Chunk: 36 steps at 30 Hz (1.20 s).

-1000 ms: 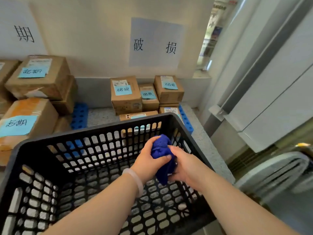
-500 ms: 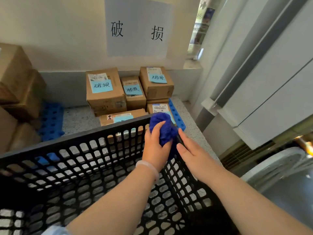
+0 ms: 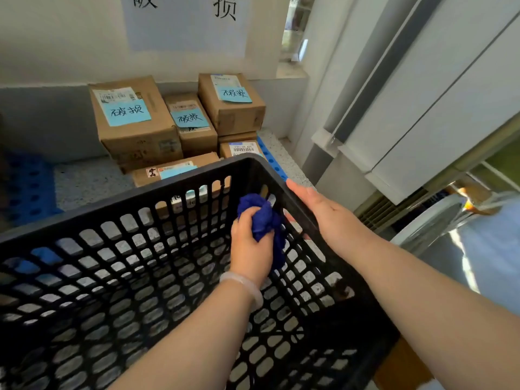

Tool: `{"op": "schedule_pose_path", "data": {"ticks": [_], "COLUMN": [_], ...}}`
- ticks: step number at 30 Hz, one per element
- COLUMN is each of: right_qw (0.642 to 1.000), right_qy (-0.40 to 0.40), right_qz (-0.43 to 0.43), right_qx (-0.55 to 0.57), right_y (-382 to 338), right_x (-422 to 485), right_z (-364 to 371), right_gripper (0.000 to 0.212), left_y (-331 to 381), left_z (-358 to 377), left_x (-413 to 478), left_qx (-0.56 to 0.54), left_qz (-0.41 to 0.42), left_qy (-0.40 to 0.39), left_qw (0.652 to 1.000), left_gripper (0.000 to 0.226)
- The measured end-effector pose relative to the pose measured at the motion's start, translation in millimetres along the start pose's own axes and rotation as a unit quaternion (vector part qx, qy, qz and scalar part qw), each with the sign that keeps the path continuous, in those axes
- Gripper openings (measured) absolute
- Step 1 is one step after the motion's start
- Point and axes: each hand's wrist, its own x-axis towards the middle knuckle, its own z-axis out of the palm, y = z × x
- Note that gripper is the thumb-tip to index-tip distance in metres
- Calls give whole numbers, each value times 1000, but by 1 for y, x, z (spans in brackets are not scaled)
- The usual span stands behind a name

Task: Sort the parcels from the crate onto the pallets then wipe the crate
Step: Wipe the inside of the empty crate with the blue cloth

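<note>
- The cloth (image 3: 261, 215) is a soft, light blue wad. It will crumple and snag on lattice holes rather than slide, so I judge it is best held bunched in the palm, as it is here.
- It sits inside the crate (image 3: 126, 204), against the right wall near the far right corner.
- The left hand (image 3: 250, 249) grips the cloth with its fingers curled tight round the wad. A pale bracelet (image 3: 242, 282) is on that wrist.
- The right hand (image 3: 326, 215) lies on the crate's right rim, fingers straight and together, pressing down and holding nothing.
- The crate looks like stiff, light moulded plastic, open lattice on walls and floor. The thick rim is the sound place to hold it, since the thin bars would dig into fingers. With no load it may shift under wiping, so bracing the rim makes sense.
- Count: one crate, one cloth, no parcel showing inside the crate.
- Parcels (image 3: 135, 122): at least five cardboard boxes stacked far of the crate, three with handwritten blue notes on top. The crate rim hides part of the stack, so there may be more.
- Pallets: two blue ones in view, one (image 3: 271, 157) under the stack and one (image 3: 25, 187) at far left.
- One paper sign (image 3: 185, 21) hangs on the wall above the stack.
</note>
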Motion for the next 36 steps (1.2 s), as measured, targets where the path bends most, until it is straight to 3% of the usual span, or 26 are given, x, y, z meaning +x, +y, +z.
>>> {"op": "schedule_pose_path", "data": {"ticks": [4,7,11,17,21,26,30,32,35,36], "right_qw": [993,995,996,997,997,998,992,991,987,988], "right_qy": [52,58,-5,31,42,40,82,66,50,43], "right_qz": [16,28,27,29,23,37,62,62,76,63], "right_qx": [106,74,-84,-69,-54,-29,78,100,135,131], "right_y": [0,-2,9,8,11,17,16,19,23,23], "right_x": [-4,-18,-44,-54,-52,-50,-50,-53,-44,-44], "right_z": [-1,-7,-10,-3,-1,-1,-4,-7,-5,-4], "right_gripper": [48,47,40,43,41,43,50,51,80,72], "left_y": [43,35,3,-57,-46,24,43,35,6,-4], "left_z": [-3,-1,-4,-7,3,5,9,11,10,9], "left_x": [-16,-24,-28,-22,-30,-38,-66,-76,-79,-79], "left_qx": [6,83,115,203,99,-11,20,38,93,117], "left_qz": [126,155,78,-98,-125,26,204,236,274,280], "left_qy": [-76,-100,-78,-103,-73,-46,-125,-170,-193,-200], "left_qw": [989,979,987,969,985,999,971,956,937,932], "left_gripper": [43,42,44,47,36,39,31,34,37,38]}}
